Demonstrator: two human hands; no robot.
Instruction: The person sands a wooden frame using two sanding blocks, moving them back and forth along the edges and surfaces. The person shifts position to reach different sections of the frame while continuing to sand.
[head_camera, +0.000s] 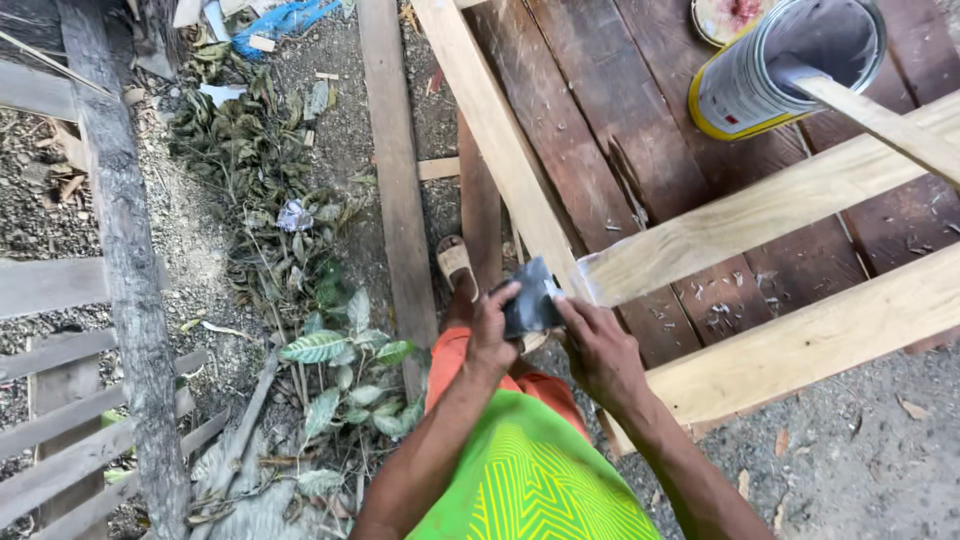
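Both hands, left (492, 325) and right (596, 345), grip a dark sheet (530, 300) pointing up-right against the rail (500, 140).

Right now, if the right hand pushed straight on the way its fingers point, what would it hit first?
The right hand points up-left at the dark sheet, apparently sandpaper, pinched against the pale wooden frame. It already touches the sheet; the frame's corner joint lies directly behind, though depth is unclear.

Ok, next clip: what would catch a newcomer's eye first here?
Probably the two hands at centre: the left hand and right hand press a dark sheet of sandpaper against the corner joint of a pale wooden frame. Next, the open yellow-rimmed tin can at top right with a wooden stick in it, standing on dark planks.
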